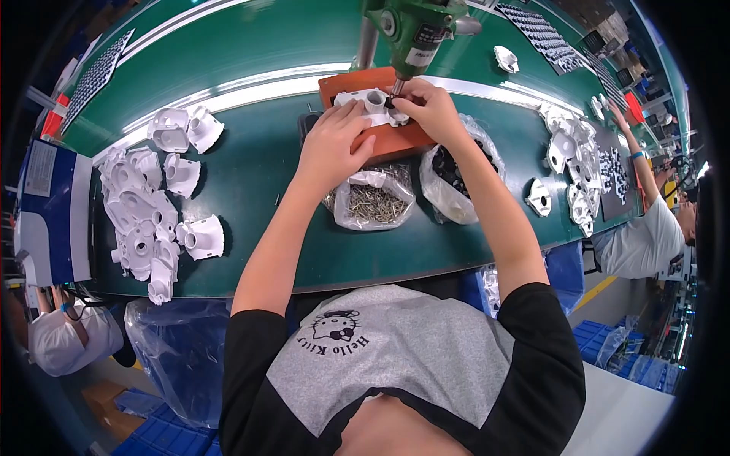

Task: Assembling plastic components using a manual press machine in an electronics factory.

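Note:
My left hand (333,143) lies with its fingers stretched over the left side of a white plastic housing (375,100), its thumb held apart. The housing, with a round tube opening, sits in an orange-red fixture block (395,142). My right hand (432,111) is closed, thumb and fingers pinched at a small black part (391,103) on the housing's right side. Right above those fingertips comes down the metal spindle of a green drill-press-like machine (418,34). My fingers partly hide the housing and the black part.
Nearer me stand a bag of metal screws (372,205) and a bag of black parts (454,178). White housings (141,216) are heaped left; more white parts (570,152) lie right. A green conveyor belt (281,42) runs behind. A co-worker's arm (642,163) reaches in at right.

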### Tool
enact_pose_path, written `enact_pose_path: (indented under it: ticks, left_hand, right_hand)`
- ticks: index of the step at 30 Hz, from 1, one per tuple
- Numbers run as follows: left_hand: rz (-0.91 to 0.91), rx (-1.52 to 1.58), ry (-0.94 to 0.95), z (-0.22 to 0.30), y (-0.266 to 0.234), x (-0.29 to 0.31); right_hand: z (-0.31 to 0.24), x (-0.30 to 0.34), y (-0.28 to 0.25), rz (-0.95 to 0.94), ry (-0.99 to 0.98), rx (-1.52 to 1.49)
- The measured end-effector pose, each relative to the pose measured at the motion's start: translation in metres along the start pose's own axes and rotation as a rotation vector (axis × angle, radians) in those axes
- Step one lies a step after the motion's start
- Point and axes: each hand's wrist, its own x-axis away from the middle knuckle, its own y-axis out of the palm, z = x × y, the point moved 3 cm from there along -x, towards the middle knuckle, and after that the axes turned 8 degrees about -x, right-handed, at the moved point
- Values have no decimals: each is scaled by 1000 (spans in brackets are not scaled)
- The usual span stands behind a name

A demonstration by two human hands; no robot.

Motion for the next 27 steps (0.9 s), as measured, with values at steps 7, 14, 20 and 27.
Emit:
enact_pose_path:
  ticks: [7,14,20,27]
  left_hand:
    - [-3,-9,3,1,-1,0]
    - [-24,-15,0,7,0,-1]
    - [33,-144,7,18,3,-3]
    - [83,-182,0,12,7,-1]
  right_hand:
    - [-10,26,9,33,-304,322]
    - [-8,39,12,73,-340,524]
    - [-7,40,10,0,-304,534]
    - [14,9,-57,341,-104,34]
